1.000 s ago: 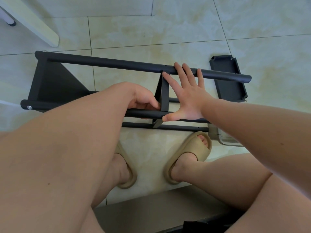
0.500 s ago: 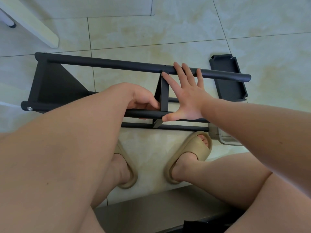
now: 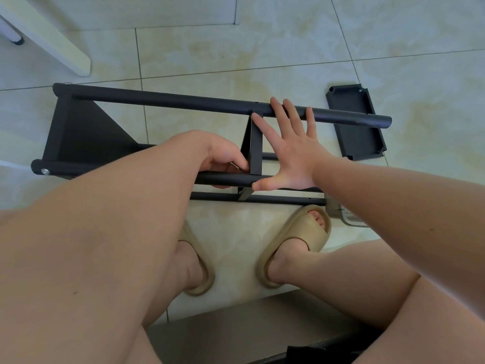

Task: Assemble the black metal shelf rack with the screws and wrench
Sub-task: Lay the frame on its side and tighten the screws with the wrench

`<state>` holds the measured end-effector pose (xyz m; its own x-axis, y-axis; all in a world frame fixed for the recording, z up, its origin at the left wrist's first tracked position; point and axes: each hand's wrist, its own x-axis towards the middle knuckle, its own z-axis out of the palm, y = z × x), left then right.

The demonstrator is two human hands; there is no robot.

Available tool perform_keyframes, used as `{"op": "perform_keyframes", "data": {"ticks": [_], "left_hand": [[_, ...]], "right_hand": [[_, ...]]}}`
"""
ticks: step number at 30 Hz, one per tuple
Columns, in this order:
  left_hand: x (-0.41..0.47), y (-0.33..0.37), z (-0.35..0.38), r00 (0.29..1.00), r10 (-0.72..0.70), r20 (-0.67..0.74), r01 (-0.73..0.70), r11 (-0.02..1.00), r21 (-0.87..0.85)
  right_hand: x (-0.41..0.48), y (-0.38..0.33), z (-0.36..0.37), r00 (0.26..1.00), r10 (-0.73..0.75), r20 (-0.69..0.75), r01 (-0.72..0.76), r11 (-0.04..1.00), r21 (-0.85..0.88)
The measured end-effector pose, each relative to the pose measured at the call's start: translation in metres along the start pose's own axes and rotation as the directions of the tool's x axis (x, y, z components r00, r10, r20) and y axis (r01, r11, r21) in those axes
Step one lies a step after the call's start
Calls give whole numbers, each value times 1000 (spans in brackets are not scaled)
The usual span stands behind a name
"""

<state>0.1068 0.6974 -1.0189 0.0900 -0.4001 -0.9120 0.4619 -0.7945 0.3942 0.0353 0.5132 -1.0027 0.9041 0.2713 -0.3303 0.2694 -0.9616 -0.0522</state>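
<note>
Black steel rack (image 3: pixel 275 198) lying on its side on the tiled floor (image 3: pixel 262 56), head view. Over the last second nothing has shifted: rack, both hands and feet keep the same places, so this is a held brace and not a new step. The right hand (image 3: pixel 294 156) is flat and spread, fingers straight. Its fingertips rest on the far tube (image 3: pixel 183 101) and its thumb presses the near tube (image 3: pixel 223 178), spanning the middle bracket (image 3: pixel 256 143) that bridges the two. The left hand (image 3: pixel 225 156) is curled against the near tube just left of the bracket. Whether it clamps the tube itself, a small tool or a fastener cannot be told; no wrench is in sight. One screw (image 3: pixel 45 171) already sits in the near tube's left end, by the end panel (image 3: pixel 84 132). A loose panel (image 3: pixel 357 122) lies on the floor at the tubes' right ends, unfitted. Judgement: the bracket joint is being aligned or fastened. The stillness suggests slow, fine work under the left fingers, with the right end yet to be closed.
</note>
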Motion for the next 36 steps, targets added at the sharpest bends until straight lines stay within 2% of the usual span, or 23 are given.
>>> {"op": "perform_keyframes", "data": {"ticks": [4, 10, 23, 29, 36], "left_hand": [[-1, -1, -1, 1000, 13, 26, -13, 1000, -19], [3, -1, 2, 999, 5, -48, -5, 1000, 1], [-4, 0, 1, 998, 43, 45, -43, 999, 10], [1, 1, 2, 999, -2, -46, 3, 1000, 23], [-1, 0, 2, 999, 33, -8, -33, 999, 35]], "right_hand": [[-1, 0, 2, 1000, -7, -6, 7, 1000, 12], [-1, 0, 2, 1000, -7, -12, 7, 1000, 10], [0, 0, 2, 1000, -3, -9, 3, 1000, 15], [0, 1, 2, 1000, -5, -8, 5, 1000, 10], [-1, 0, 2, 1000, -1, -1, 1, 1000, 14]]}}
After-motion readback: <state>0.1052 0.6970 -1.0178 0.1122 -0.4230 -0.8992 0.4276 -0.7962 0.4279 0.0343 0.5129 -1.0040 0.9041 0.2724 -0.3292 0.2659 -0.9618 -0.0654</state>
